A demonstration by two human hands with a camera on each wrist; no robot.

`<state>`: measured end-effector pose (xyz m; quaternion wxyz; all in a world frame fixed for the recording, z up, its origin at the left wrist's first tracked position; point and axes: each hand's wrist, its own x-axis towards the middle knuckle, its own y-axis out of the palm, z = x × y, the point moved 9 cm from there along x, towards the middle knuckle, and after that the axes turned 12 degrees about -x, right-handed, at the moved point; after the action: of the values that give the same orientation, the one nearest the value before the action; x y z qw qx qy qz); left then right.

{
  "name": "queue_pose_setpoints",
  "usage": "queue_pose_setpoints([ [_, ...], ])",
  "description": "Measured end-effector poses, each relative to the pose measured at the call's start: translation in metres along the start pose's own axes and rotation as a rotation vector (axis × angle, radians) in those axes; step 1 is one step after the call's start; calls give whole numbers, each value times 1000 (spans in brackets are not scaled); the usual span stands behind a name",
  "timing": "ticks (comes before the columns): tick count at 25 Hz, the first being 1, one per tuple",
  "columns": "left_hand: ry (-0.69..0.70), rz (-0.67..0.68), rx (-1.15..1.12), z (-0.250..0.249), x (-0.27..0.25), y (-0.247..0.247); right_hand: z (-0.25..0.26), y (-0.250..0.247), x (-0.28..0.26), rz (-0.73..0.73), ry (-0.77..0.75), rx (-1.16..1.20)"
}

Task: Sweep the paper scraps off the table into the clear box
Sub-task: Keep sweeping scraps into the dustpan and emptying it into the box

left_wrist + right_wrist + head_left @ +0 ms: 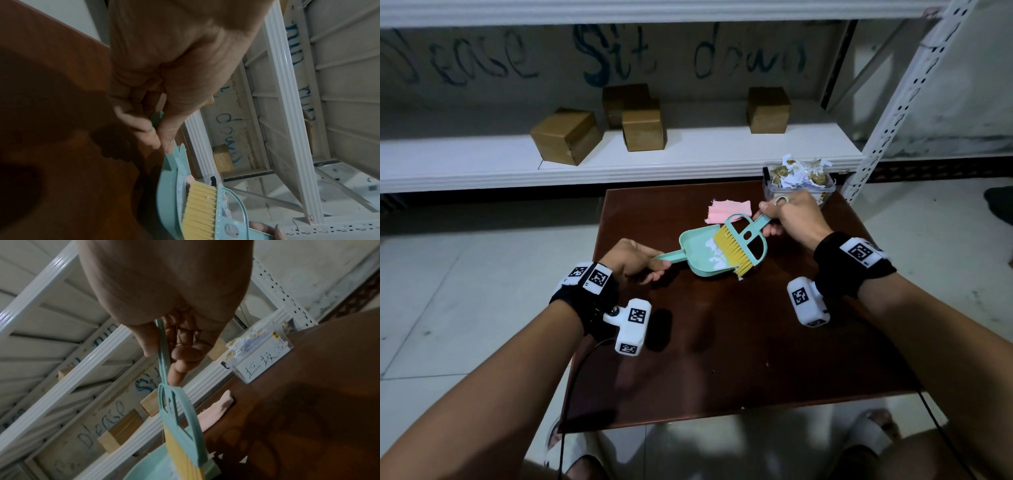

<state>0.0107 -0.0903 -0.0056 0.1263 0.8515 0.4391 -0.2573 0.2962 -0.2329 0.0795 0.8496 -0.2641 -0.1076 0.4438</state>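
Note:
My left hand [635, 260] grips the handle of a teal dustpan [693, 246] whose tray lies on the brown table [722, 342]. White paper scraps [714, 255] lie inside the pan. My right hand [787, 214] holds the handle of a teal brush [744, 245] with yellow bristles [729, 248] resting across the pan's mouth. A pink paper piece [727, 209] lies on the table just beyond the pan. The clear box [799, 186], heaped with scraps, stands at the table's far right corner. In the wrist views, fingers [144, 126] pinch the dustpan handle and fingers [179, 363] curl round the brush handle.
A white metal shelf [619, 161] runs behind the table with several brown cardboard boxes [566, 135] on it. Its perforated upright [887, 120] stands just right of the clear box. Pale tiled floor [465, 257] surrounds the small table. Camera cables hang off the table's near edge.

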Motion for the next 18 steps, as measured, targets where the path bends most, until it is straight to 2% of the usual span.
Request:
queue_pose_setpoints([
  [3,6,-8,14,-2,-1,-1,1,-2,0,-25,-5,-46],
  [7,7,-15,-4,-3,-1,-4,10,-3,-4,-50,-94,-89],
  [14,18,-30,38,-1,1,-4,26,-16,-9,-179,-195,-13],
  [18,27,-20,20,-3,-2,-3,25,-9,-7,-131,-190,-19],
])
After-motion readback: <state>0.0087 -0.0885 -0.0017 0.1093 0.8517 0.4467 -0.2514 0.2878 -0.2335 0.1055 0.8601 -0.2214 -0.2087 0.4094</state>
